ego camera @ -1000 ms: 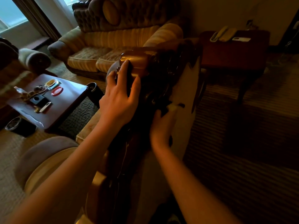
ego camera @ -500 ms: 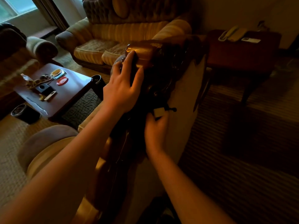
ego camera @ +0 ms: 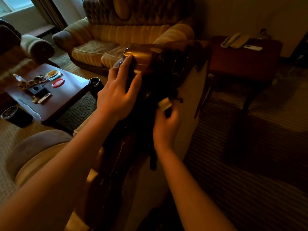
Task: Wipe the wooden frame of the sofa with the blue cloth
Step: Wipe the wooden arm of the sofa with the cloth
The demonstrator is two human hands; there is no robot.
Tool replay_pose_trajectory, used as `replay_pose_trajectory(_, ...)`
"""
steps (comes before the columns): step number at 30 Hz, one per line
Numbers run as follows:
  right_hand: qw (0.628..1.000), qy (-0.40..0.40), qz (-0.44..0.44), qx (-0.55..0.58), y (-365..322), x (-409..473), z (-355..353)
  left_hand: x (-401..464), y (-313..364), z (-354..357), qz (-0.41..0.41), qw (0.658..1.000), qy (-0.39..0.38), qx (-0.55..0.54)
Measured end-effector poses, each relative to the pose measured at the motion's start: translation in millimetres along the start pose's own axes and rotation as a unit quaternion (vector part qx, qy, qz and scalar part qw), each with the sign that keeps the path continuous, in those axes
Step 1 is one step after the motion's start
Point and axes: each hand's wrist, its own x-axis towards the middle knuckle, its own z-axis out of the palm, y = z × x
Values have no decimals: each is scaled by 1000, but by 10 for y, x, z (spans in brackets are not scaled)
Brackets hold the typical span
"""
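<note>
Bracing my left hand (ego camera: pixel 116 97) flat over the carved top of the wooden frame (ego camera: pixel 145 59), fingers spread and fairly straight, index tip up on the glossy rounded crest; nothing held in it. My right hand (ego camera: pixel 166 124) works lower on the dark back side of the same frame, fingers curled round a dark cloth (ego camera: pixel 153 157) with one strip hanging down below the wrist. Light too dim to read it as blue, but I judge it the blue cloth of the task. A pale tag or label shows just above the right fingers; cannot tell what it is. Frame belongs to the near sofa, whose cushioned arm (ego camera: pixel 41 154) curves away on my left. Beyond: coffee desk (ego camera: pixel 66 97) with small clutter, striped couch (ego camera: pixel 126 35), side desk (ego camera: pixel 246 59) bearing a telephone (ego camera: pixel 233 40). Risks, as I judge them: the carving is deep and shadowed, so the cloth may skim the high points and leave dust in the grooves; the loose hanging strip could catch on the scrollwork and drag the cloth out of my fingers; the polished crest is slick, and the bracing hand could slide if I lean on it.
</note>
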Motion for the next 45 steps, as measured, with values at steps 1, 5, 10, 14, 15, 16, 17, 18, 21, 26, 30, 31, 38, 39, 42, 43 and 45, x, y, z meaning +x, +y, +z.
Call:
replay_pose_trajectory(1,1000,14,8,0,-4,259,46,1,-7,-1,1,1000,-1,-1)
replay_pose_trajectory(5,996,56,68,-26,-85,1102,82,-11,4,-16,4,1000,-1,-3)
replay_pose_trajectory(10,996,36,81,-24,59,556,70,-24,2,-6,9,1000,3,-2)
replay_pose_trajectory(14,997,5,69,26,139,-90,47,-32,12,-4,2,1000,1,0)
replay_pose_trajectory(15,997,10,80,23,137,45,52,-38,15,-4,-1,1000,0,1)
replay_pose_trajectory(16,995,16,96,18,135,258,56,-43,22,-4,-3,1000,-3,4)
replay_pose_trajectory(17,993,22,120,11,120,500,51,-48,32,-2,-3,1000,-6,7)
replay_pose_trajectory(18,990,26,142,-6,95,722,37,-54,41,1,-2,1000,-6,8)
replay_pose_trajectory(21,982,27,174,-63,63,974,-21,-56,52,-7,-1,1000,-5,5)
replay_pose_trajectory(26,986,52,154,-20,140,432,57,-56,42,-25,-4,1000,-11,3)
replay_pose_trajectory(30,997,-51,26,-55,140,-761,103,-29,25,-4,-10,1000,0,9)
replay_pose_trajectory(31,994,-82,-21,-66,137,-915,81,-25,22,-4,-13,1000,5,8)
replay_pose_trajectory(38,995,2,-63,-81,-76,-31,141,22,-74,-75,-19,977,1,-211)
replay_pose_trajectory(39,995,11,-61,-74,-122,-59,185,33,-97,-109,-59,949,33,-309)
replay_pose_trajectory(42,992,2,-87,-92,-127,-471,214,-21,-152,-301,-245,794,89,-549)
replay_pose_trajectory(43,987,-15,-113,-114,-100,-667,181,-40,-218,-333,-302,727,83,-611)
replay_pose_trajectory(45,965,-67,-198,-159,-83,-1022,123,-137,-333,-429,-343,662,50,-664)
